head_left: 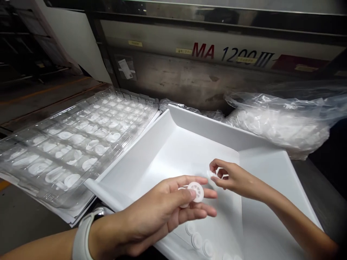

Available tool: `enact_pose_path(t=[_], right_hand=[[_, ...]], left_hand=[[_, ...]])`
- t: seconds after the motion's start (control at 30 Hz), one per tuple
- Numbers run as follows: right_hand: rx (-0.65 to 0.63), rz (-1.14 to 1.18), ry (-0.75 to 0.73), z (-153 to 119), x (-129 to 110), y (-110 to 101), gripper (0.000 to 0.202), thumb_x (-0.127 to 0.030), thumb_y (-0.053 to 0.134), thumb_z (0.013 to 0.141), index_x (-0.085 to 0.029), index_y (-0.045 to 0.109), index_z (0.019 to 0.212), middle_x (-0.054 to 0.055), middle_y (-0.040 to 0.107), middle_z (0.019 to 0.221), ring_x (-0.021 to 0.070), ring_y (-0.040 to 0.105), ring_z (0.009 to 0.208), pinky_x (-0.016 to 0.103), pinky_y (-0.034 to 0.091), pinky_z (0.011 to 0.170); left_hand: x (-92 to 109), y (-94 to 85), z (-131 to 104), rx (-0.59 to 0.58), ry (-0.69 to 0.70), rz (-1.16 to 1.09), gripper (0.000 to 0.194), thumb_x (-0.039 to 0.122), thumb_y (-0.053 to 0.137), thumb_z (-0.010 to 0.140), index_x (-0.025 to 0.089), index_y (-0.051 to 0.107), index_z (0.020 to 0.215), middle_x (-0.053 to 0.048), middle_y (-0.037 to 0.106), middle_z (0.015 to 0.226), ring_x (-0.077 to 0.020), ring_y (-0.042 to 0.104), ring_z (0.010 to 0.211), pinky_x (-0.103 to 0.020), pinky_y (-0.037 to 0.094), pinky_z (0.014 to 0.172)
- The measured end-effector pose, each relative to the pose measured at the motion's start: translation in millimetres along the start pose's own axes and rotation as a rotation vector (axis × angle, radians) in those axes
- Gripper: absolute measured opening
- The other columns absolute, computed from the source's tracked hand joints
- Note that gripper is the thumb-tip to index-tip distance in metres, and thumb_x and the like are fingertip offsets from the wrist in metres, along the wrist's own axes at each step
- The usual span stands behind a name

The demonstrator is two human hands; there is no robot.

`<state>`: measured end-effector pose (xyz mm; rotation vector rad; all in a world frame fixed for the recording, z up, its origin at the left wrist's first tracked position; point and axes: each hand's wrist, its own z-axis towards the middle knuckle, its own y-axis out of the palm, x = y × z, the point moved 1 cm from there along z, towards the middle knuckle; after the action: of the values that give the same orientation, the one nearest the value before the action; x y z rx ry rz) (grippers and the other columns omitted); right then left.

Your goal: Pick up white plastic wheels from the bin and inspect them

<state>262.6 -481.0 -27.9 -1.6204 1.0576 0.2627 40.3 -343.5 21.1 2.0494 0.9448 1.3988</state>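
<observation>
Nearest me, my left hand (159, 213) pinches a white toothed disc (195, 191) flat-on at its fingertips, while just beyond, my right hand (233, 178) grips a smaller white piece (212, 174) over the tray (189, 144).

We note a matt, smooth white plastic tray (206, 122). Clear glossy plastic blister trays (76, 137) beside it. Crinkled glossy film bag (284, 115). The white plastic wheel (196, 191) looks matt. Machine panel (173, 72): worn, scuffed metal.
</observation>
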Motion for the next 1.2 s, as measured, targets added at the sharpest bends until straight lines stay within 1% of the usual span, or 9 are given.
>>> enact_pose_path(t=[0.17,0.27,0.43,0.5,0.67,0.8,0.93,1.1,1.2], right_hand=[[0.026,0.315,-0.125,-20,-43,-18,0.025,-0.050,0.054,0.096,-0.027,0.048,0.103,-0.002,0.052,0.090,0.0080,0.045,0.057,0.023,0.036,0.049],[0.069,0.399,-0.161,-25,-66,-23,0.025,-0.048,0.060,0.093,-0.029,0.050,0.104,-0.001,0.056,0.106,0.0050,0.043,0.053,0.021,0.037,0.045],[0.174,0.340,-0.265,-27,-93,-14,0.017,-0.034,0.067,0.090,-0.027,0.053,0.098,-0.003,0.058,0.090,0.0098,0.059,0.064,0.019,0.051,0.053],[0.195,0.207,-0.334,-29,-95,-4,0.012,-0.024,0.062,0.091,-0.028,0.053,0.098,-0.004,0.059,0.085,0.0100,0.061,0.070,0.017,0.051,0.058],[0.196,-0.040,-0.500,-33,-84,19,0.021,-0.009,0.046,0.096,-0.028,0.050,0.105,-0.003,0.057,0.093,0.0091,0.059,0.077,0.019,0.046,0.060],[0.221,-0.146,-0.666,-34,-82,24,0.031,0.001,0.040,0.095,-0.023,0.051,0.111,0.003,0.055,0.104,0.0104,0.061,0.090,0.019,0.050,0.072],[0.161,-0.240,-0.716,-34,-86,24,0.038,0.005,0.034,0.092,-0.020,0.052,0.113,0.006,0.056,0.109,0.0128,0.059,0.098,0.021,0.052,0.079],[0.179,-0.286,-0.785,-34,-86,22,0.039,0.008,0.035,0.091,-0.018,0.054,0.113,0.007,0.058,0.109,0.0122,0.056,0.089,0.021,0.051,0.071],[0.240,-0.338,-0.836,-38,-85,18,0.027,0.003,0.037,0.094,-0.016,0.056,0.098,0.007,0.062,0.102,0.0134,0.053,0.076,0.024,0.048,0.060]], left_hand=[[-16,5.1,10,0.053,0.012,-0.126,0.028,0.019,0.063,0.093,0.012,0.064,0.120,-0.013,0.068,0.121,-0.0190,0.069,0.104,-0.026,0.049,0.099],[-22,9.7,16,0.085,0.023,-0.191,0.030,0.014,0.063,0.092,0.011,0.063,0.122,-0.014,0.063,0.130,-0.0237,0.066,0.111,-0.028,0.049,0.100],[-24,13.1,19,0.074,0.090,-0.360,0.040,0.015,0.050,0.094,0.006,0.056,0.132,-0.016,0.064,0.126,-0.0272,0.059,0.122,-0.035,0.043,0.109],[-25,10.8,19,0.045,0.124,-0.416,0.041,0.019,0.047,0.095,0.006,0.056,0.133,-0.015,0.064,0.125,-0.0264,0.056,0.125,-0.035,0.040,0.111],[-29,2.6,18,0.041,0.114,-0.499,0.036,0.018,0.047,0.094,0.003,0.058,0.125,-0.016,0.062,0.122,-0.0216,0.058,0.117,-0.032,0.039,0.109],[-30,-0.4,19,0.028,0.119,-0.574,0.029,0.017,0.047,0.093,0.004,0.062,0.114,-0.012,0.059,0.107,-0.0176,0.058,0.104,-0.035,0.033,0.111],[-29,-1.8,22,0.016,0.142,-0.638,0.023,0.014,0.046,0.093,0.004,0.064,0.103,-0.009,0.056,0.100,-0.0133,0.055,0.095,-0.031,0.036,0.106],[-27,-2.7,19,-0.065,0.164,-0.646,0.028,0.012,0.041,0.094,0.001,0.061,0.110,-0.012,0.056,0.107,-0.0130,0.056,0.100,-0.028,0.033,0.107],[-27,-3.1,17,-0.097,0.152,-0.622,0.024,0.012,0.042,0.094,0.004,0.061,0.105,-0.009,0.053,0.102,-0.0134,0.055,0.101,-0.028,0.034,0.105]])
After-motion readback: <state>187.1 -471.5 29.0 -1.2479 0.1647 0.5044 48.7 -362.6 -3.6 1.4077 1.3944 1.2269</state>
